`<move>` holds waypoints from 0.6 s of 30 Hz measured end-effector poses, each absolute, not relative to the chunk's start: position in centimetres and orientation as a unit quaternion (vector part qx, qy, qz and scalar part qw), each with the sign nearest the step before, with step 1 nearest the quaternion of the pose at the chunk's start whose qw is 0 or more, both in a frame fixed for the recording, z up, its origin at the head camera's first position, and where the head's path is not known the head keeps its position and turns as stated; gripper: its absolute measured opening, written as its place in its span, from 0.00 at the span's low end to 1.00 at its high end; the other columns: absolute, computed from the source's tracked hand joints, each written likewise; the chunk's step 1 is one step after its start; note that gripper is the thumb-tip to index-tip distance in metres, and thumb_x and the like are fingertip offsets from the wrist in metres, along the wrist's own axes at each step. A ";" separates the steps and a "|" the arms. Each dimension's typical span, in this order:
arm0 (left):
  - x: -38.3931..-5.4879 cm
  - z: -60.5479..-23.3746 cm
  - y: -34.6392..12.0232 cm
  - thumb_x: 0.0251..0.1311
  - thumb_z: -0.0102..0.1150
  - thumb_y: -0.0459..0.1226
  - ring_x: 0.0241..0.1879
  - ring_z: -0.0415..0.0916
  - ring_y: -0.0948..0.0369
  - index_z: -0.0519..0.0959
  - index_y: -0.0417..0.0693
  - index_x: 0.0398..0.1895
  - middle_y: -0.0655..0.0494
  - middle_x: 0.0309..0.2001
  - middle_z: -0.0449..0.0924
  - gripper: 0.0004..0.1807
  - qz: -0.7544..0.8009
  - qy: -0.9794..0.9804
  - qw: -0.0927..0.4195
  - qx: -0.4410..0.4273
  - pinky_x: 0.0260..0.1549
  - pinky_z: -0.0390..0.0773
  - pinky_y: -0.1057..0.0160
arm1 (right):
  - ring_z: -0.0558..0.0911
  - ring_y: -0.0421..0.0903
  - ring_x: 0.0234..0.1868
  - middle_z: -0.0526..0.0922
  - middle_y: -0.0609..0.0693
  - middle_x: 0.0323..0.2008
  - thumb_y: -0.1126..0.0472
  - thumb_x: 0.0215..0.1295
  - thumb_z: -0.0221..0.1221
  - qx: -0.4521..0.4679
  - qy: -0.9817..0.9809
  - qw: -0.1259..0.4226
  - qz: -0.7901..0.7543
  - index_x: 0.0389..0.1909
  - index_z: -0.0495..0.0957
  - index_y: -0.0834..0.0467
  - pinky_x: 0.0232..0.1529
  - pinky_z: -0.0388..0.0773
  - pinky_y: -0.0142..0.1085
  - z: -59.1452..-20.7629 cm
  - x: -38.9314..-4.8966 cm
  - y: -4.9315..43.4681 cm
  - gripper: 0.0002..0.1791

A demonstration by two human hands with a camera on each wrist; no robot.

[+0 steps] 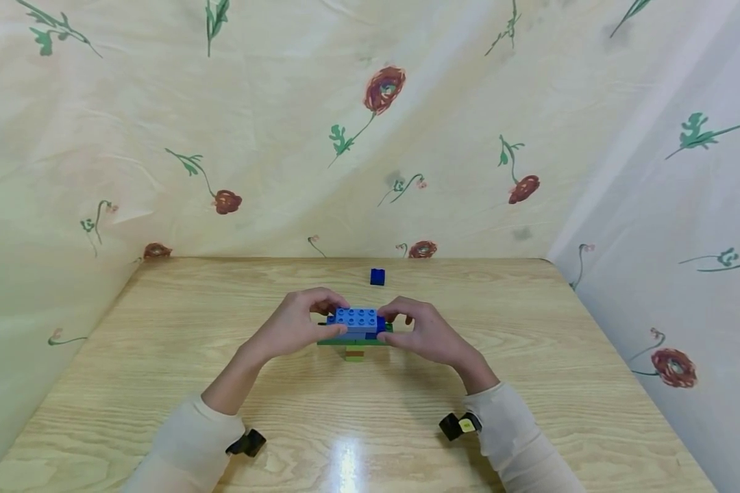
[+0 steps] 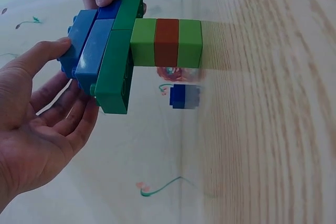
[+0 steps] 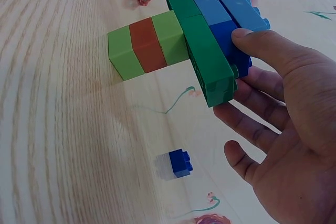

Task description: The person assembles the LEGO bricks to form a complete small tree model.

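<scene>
A structure of toy building bricks stands in front of me on a narrow column of two light green bricks (image 2: 190, 45) with a reddish-brown brick (image 2: 166, 43) between them. Across the column lie green bricks (image 3: 207, 59), end to end. Above them sit a lower light blue brick (image 2: 95, 51) and a dark blue brick (image 3: 223, 36). A light blue brick (image 1: 356, 320) with studs up tops it. My left hand (image 1: 292, 326) pinches this top brick's left end, thumb on the near side, fingers behind. My right hand (image 1: 430, 333) pinches the dark blue brick at the right, fingers behind it.
A small dark blue brick (image 1: 377, 276) lies apart on the wooden table (image 1: 179, 315), beyond the structure near the back edge. A flower-patterned cloth (image 1: 271, 137) hangs behind the table and along both sides.
</scene>
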State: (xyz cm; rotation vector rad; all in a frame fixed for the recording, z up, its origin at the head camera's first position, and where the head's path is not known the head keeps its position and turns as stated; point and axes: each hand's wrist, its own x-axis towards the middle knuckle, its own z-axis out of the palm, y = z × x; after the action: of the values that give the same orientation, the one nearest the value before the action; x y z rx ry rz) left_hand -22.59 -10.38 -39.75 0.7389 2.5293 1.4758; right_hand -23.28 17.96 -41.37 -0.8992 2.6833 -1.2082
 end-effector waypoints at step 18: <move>-22.5 -39.7 -10.3 0.62 0.73 0.39 0.49 0.81 0.56 0.85 0.54 0.52 0.56 0.50 0.85 0.15 0.500 0.831 0.066 0.236 0.61 0.77 0.41 | 0.82 0.53 0.50 0.85 0.44 0.48 0.57 0.67 0.70 -0.301 0.853 -0.028 -0.426 0.54 0.84 0.48 0.48 0.78 0.52 -40.8 -22.8 16.9 0.16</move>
State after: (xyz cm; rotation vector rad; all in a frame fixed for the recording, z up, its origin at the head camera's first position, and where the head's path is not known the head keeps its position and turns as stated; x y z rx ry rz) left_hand -22.50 -10.30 -39.66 0.7117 2.5048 1.5076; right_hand -22.77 16.93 -40.77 -0.9639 2.7271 -1.3615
